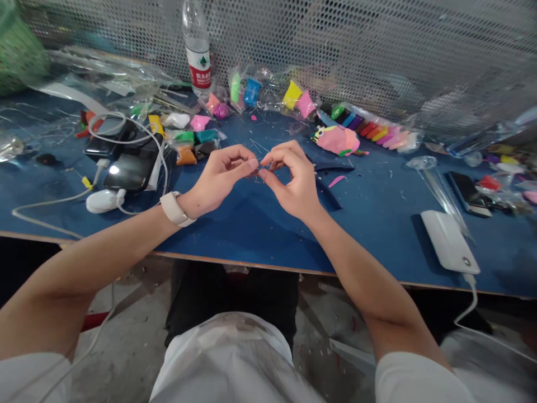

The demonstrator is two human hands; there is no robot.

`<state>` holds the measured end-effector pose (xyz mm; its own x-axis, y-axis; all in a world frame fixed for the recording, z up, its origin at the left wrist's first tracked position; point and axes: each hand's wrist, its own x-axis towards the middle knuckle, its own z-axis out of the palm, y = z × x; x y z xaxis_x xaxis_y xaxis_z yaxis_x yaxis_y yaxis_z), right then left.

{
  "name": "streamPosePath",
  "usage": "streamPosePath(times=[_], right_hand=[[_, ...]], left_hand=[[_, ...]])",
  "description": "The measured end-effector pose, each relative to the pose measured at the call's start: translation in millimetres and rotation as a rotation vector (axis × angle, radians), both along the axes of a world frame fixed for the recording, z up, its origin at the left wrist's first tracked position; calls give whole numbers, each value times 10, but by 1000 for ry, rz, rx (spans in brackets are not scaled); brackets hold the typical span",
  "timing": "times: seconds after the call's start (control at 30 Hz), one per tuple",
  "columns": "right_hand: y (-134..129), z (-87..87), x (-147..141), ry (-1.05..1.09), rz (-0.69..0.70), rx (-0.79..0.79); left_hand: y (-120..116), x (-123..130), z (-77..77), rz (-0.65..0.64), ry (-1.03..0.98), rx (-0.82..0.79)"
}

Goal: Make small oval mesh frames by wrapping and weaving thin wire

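Observation:
My left hand (226, 176), with a pale band on its wrist, is closed in a pinch above the blue table. My right hand (291, 176) pinches too, its thumb and fingertips almost meeting the left ones. Between the fingertips shows a thin wire (259, 168), fine and partly hidden by the fingers. Just behind and right of my right hand lies a pair of pliers with dark blue handles (329, 193). A pink clay figure (337, 140) with a yellow-green head rests beyond it. A small pink clay scrap (336, 181) lies beside the pliers.
A water bottle (198, 56) stands against the perforated metal panel (356, 45). Bagged clay pieces (251, 92) and a row of colored clay sticks (377, 131) line the back. Phones (134, 162) and cables lie left; a white power bank (448, 240) sits near the right front edge.

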<state>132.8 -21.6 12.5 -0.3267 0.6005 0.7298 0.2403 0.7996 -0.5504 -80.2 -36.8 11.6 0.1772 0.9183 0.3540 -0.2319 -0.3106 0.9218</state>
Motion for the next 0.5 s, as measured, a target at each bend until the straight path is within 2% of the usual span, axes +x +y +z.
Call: streamPosePath(times=[0.13,0.37,0.43,0.5], right_hand=[[5,-7,-3,-42,1,39],[78,-92,36,-206,-49,250],[101,-112,48,-237,-53,262],[111,-106,54,-215,-43,237]], left_hand=[[-5,2,-7,-18,-35,-103],[14,-52,-5,-102,-54,-235],[33,-50,-25,-92,-44,-223],[49,-43,-39,-41,-15,-144]])
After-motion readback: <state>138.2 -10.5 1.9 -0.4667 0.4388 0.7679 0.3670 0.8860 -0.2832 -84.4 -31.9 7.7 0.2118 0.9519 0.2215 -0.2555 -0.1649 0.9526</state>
